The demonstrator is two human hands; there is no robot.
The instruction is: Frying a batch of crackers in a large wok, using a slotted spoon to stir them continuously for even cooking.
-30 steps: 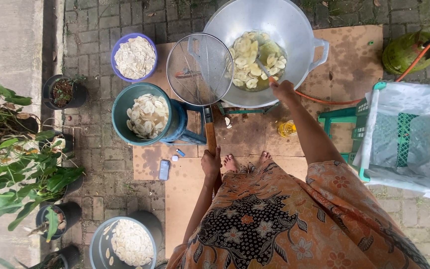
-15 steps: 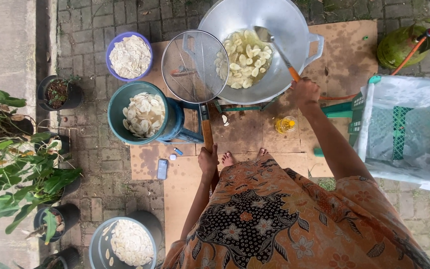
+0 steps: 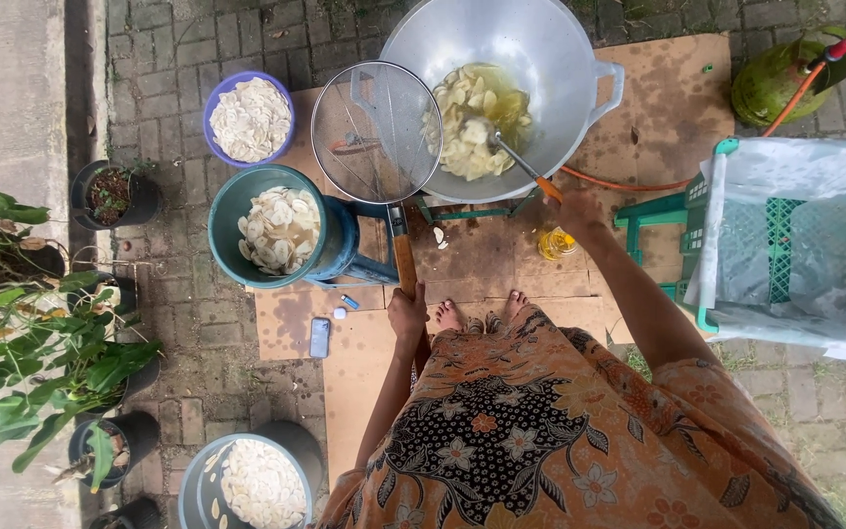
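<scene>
the step in hand looks like the frying itself: pale chips float in oil in the big metal wok at the top centre of the frame, and they seem to be stirred while the skimmer waits. the right hand, just right of centre, is closed around the orange grip of a long ladle whose bowl sits among the chips in the oil. the left hand, near the middle of the frame, is wrapped tight on the wooden handle of a round wire skimmer, whose mesh hangs level just left of the wok, overlapping its rim and partly over a teal bucket of raw slices at centre left. a purple bowl of more slices sits at upper left, and a grey bucket of them at the bottom left. a green gas cylinder stands at upper right, with an orange hose running toward the burner under the wok. the chips still look pale, so by my judgement the batch is not ready; the next move likely calls for steady stirring to keep them apart, then bringing the mesh over the oil to scoop, with care for hot splashes near the bare feet on the cardboard.
</scene>
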